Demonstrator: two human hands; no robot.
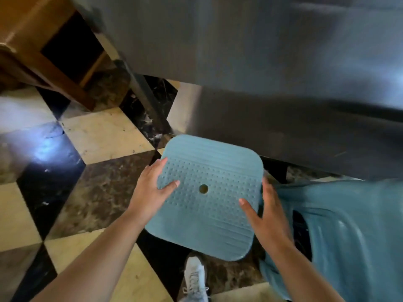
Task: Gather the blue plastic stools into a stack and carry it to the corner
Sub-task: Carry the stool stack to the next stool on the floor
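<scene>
A blue plastic stool (209, 205) with a square, dotted seat and a small centre hole is seen from above, over the checkered floor. My left hand (152, 188) grips its left edge, thumb on top of the seat. My right hand (263, 214) grips its right edge, thumb on the seat as well. The stool's legs are hidden under the seat. A second blue plastic stool (353, 236) lies on its side at the lower right, close to my right hand, blurred.
A grey metal table (261, 62) fills the top and right, with a dark leg (148, 101) just beyond the stool. Brown wooden furniture (43, 51) stands at upper left. My white shoe (194, 277) is below the stool. The floor (98, 131) is glossy checkered marble.
</scene>
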